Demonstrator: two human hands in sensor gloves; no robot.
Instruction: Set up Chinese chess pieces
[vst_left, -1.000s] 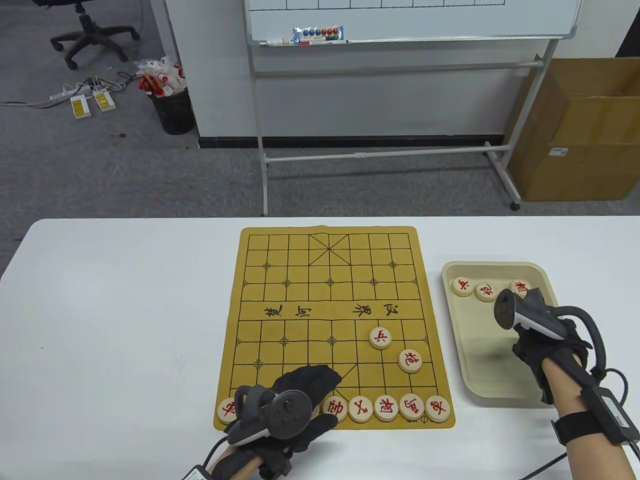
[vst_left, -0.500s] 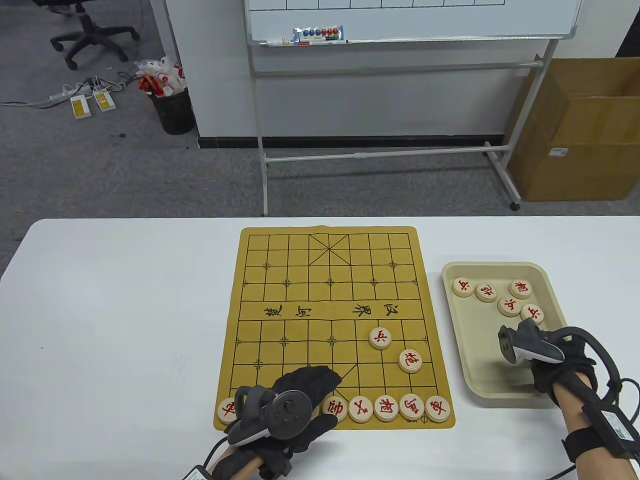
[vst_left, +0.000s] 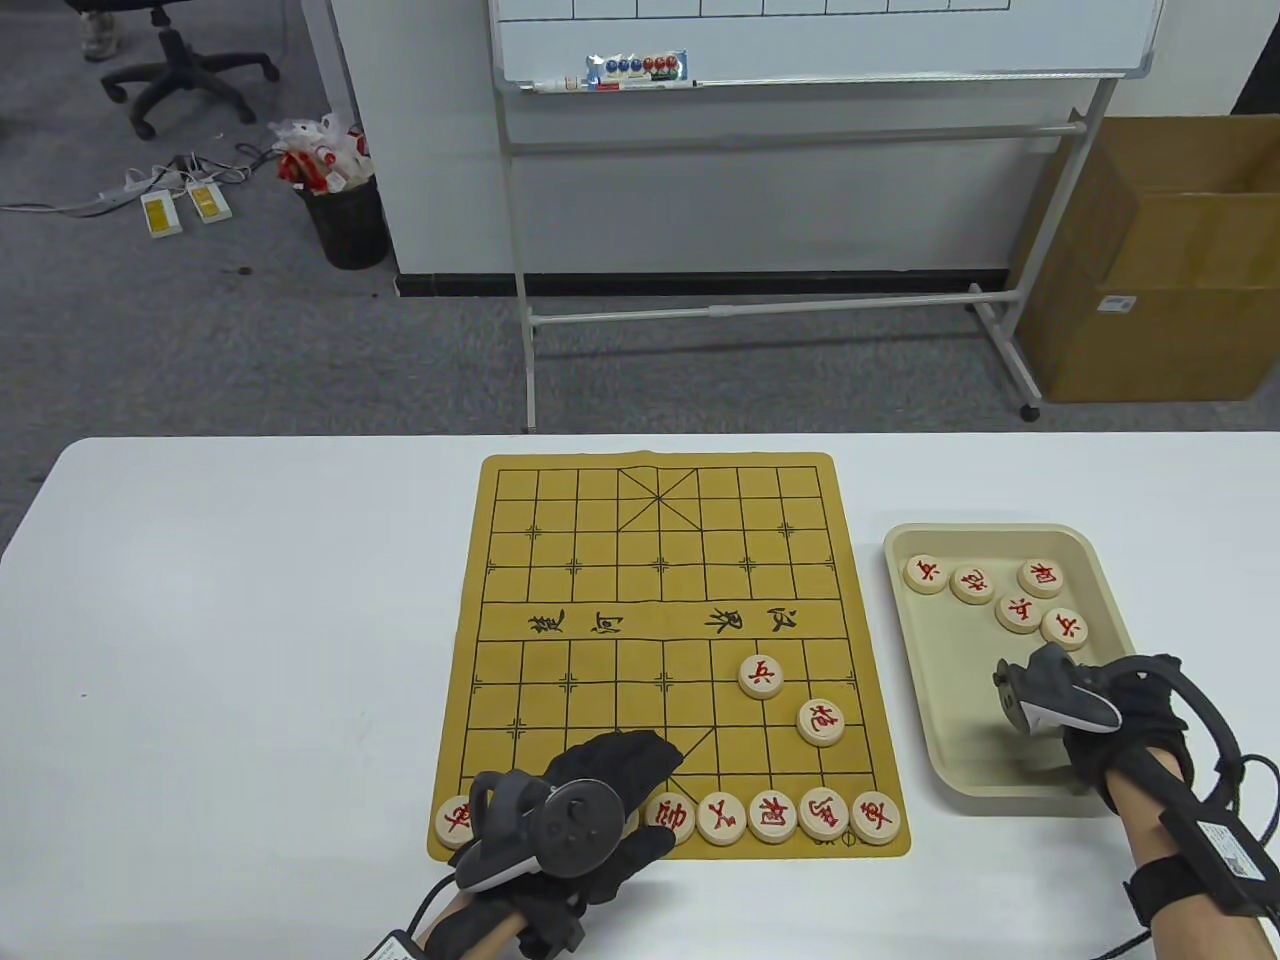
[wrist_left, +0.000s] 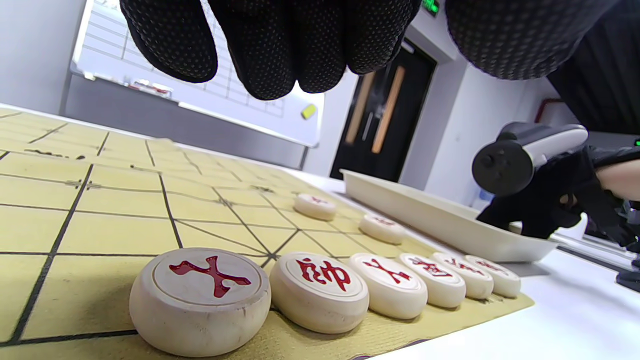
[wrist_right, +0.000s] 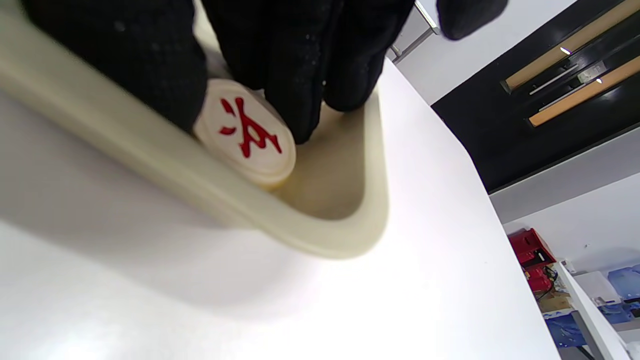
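Observation:
A yellow chess board (vst_left: 600, 520) lies mid-table. Its near row holds several round wooden pieces with red characters (vst_left: 773, 816), seen close up in the left wrist view (wrist_left: 200, 295). Further up stand a soldier (vst_left: 761, 677) and a cannon (vst_left: 821, 722). My left hand (vst_left: 630, 762) rests flat on the board's near left part, its fingers (wrist_left: 280, 55) straight and holding nothing. My right hand (vst_left: 1090, 745) is in the near right corner of the cream tray (vst_left: 985, 530). There its fingers (wrist_right: 300, 60) pinch a soldier piece (wrist_right: 250, 137) against the tray wall.
Several more pieces (vst_left: 1019, 612) lie in the far half of the tray. A whiteboard stand (vst_left: 760, 310) and a cardboard box (vst_left: 1160, 290) are on the floor beyond the table. The white table (vst_left: 250, 620) stretches left of the board.
My right hand drew back from the tray's far part to its near right corner, uncovering two pieces, and sank a little lower there. The left hand stayed put.

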